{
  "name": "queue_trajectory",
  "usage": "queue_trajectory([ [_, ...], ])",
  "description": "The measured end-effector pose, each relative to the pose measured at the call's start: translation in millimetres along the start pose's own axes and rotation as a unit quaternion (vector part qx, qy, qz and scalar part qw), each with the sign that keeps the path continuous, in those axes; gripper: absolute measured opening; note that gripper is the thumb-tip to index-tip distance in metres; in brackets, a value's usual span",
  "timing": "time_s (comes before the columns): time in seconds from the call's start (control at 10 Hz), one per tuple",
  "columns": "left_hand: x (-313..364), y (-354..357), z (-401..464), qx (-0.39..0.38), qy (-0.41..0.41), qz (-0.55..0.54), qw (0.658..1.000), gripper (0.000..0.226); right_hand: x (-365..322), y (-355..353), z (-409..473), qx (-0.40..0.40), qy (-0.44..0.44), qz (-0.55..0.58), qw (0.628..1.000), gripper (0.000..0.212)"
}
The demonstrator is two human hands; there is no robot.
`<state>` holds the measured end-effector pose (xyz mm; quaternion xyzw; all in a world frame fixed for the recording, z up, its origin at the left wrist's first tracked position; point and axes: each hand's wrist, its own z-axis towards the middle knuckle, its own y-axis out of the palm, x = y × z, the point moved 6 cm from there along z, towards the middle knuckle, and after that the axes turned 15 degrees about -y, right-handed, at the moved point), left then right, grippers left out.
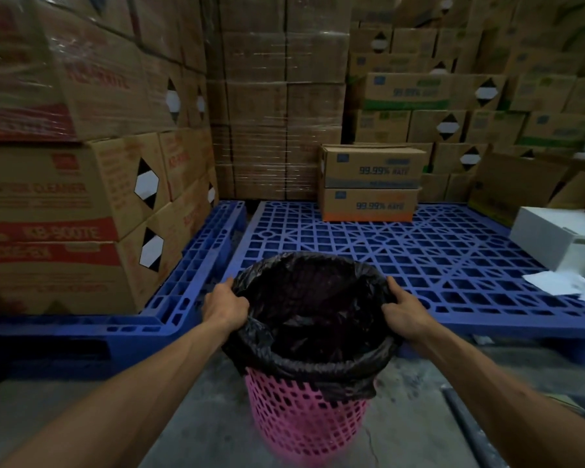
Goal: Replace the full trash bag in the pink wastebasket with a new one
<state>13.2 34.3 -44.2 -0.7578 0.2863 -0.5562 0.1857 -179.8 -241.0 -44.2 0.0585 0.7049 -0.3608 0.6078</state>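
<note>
A pink lattice wastebasket point(304, 413) stands upright on the grey concrete floor, low in the middle of the head view. A black trash bag point(311, 319) lines it, its edge folded out over the rim. The bag's inside is dark and its contents cannot be made out. My left hand point(224, 306) grips the bag's edge at the left side of the rim. My right hand point(402, 310) grips the bag's edge at the right side.
A blue plastic pallet point(436, 251) lies right behind the basket, carrying two stacked cartons point(372, 184), a white box point(558, 241) and white paper point(561, 283). Carton stacks point(65, 197) wall in the left and back. A dark pole point(470, 430) lies on the floor at right.
</note>
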Motion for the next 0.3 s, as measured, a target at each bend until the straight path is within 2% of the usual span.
queue_trajectory([
  [0.1,-6,3,-6,-0.071,-0.036,-0.066,0.995,0.046,-5,0,-5,-0.013,-0.004,0.004,1.000,0.073],
  [0.2,-11,2,-6,-0.075,-0.086,-0.103,0.988,0.086,-13,1,-17,-0.045,-0.003,0.007,0.999,0.082],
  [0.3,13,-22,-26,0.021,-0.033,-0.045,0.998,0.086,-33,-21,-10,-0.027,-0.018,-0.011,0.999,0.106],
])
